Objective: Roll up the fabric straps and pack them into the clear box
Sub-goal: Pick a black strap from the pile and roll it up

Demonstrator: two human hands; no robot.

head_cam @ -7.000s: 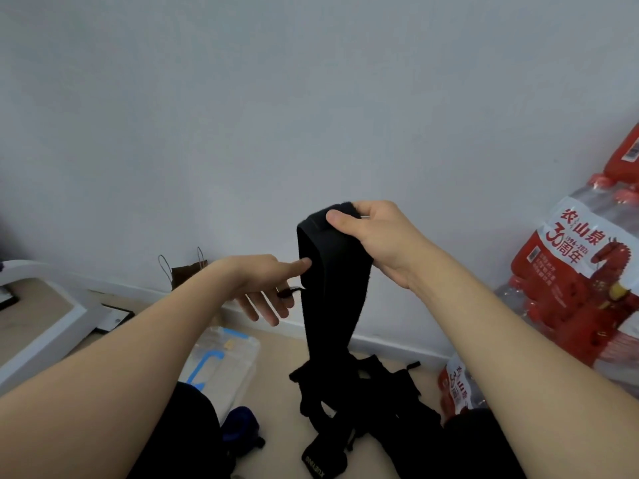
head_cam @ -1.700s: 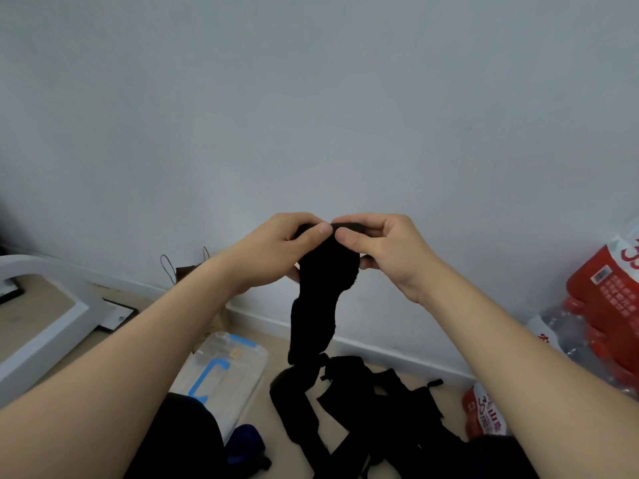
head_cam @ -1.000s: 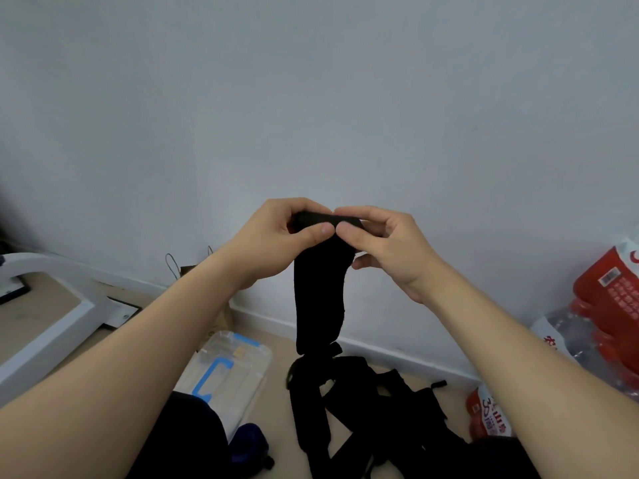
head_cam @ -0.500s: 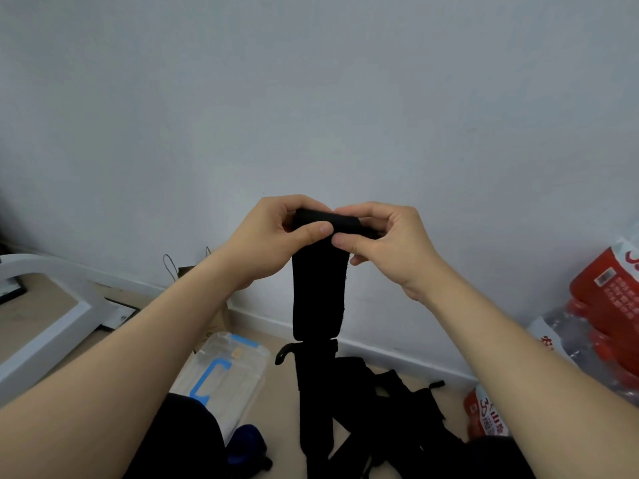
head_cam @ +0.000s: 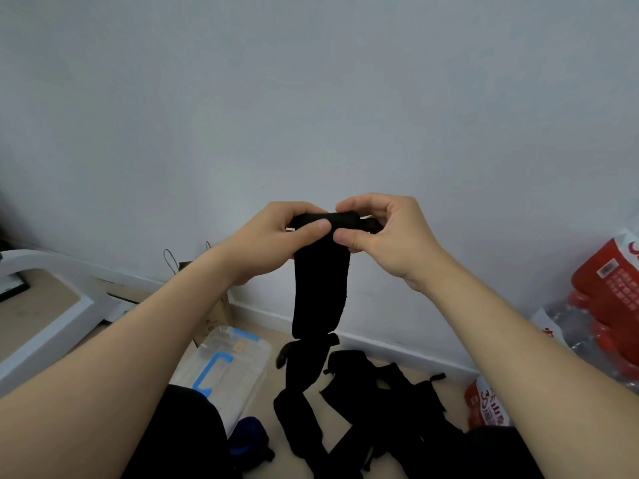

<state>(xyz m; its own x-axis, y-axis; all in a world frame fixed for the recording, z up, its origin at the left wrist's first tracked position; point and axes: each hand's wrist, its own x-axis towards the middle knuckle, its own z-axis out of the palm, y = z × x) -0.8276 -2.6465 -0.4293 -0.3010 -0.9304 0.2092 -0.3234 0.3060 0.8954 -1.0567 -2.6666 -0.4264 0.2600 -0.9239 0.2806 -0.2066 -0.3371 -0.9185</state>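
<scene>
A black fabric strap point(head_cam: 320, 295) hangs from both hands at chest height before the wall, its top end turned into a small tight roll. My left hand point(head_cam: 276, 236) pinches the roll's left end between thumb and fingers. My right hand point(head_cam: 383, 229) pinches the right end the same way. The strap's lower part trails down to the floor. A heap of more black straps point(head_cam: 377, 406) lies on the floor below. The clear box point(head_cam: 224, 368) with a blue-handled lid sits on the floor at lower left.
Shrink-wrapped packs of red-labelled water bottles point(head_cam: 608, 305) stand at the right by the wall. A white furniture frame point(head_cam: 52, 305) is at the left. A brown paper bag point(head_cam: 214, 305) leans on the baseboard behind the box. A small dark blue object point(head_cam: 247, 437) lies near my knee.
Seven seconds ago my right hand alone held the strap's top; now both hands pinch it, and over the last second they have wound the top into a tighter roll, lifting the hanging part.
</scene>
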